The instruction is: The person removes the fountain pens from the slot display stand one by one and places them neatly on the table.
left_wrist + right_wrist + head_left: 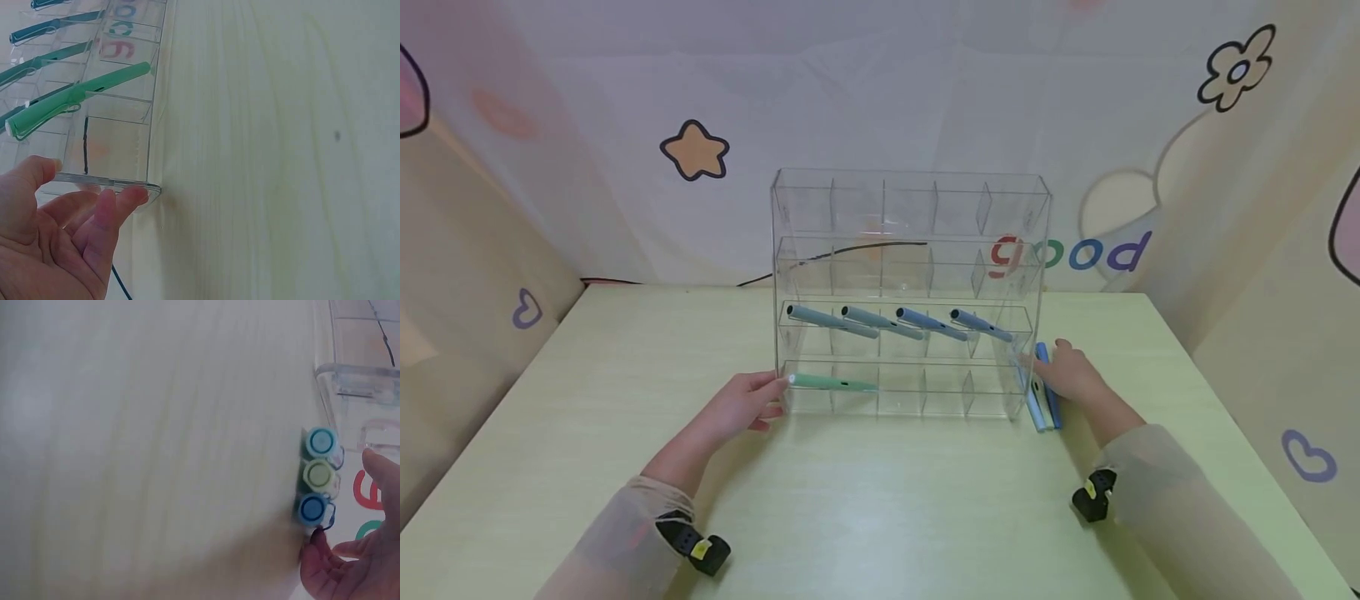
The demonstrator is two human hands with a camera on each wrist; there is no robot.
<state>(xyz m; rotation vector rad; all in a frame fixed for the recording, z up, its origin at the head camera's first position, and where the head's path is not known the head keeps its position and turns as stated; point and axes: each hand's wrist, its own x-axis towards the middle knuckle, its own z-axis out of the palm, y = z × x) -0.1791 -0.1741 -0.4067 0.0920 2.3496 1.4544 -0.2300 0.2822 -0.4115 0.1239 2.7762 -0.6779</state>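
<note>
A clear acrylic rack (910, 287) with rows of small compartments stands on the table. My left hand (747, 404) grips its lower left side, thumb at the edge and fingers against the wall in the left wrist view. Just above that hand, a green capped pen (81, 94) lies in the bottom row's leftmost compartment. By the rack's right side lie a light blue pen (322, 442), a pale green pen (319, 475) and a dark blue pen (312, 509). My right hand (1071, 372) reaches over them, thumb and fingers apart, a fingertip beside the dark blue pen.
Several blue and teal pens, among them a blue pen (931, 323), slope in the rack's third row. The top two rows show no pens. Behind the pale table (865, 508) hangs a printed cloth (880, 92), with more cloth along both sides.
</note>
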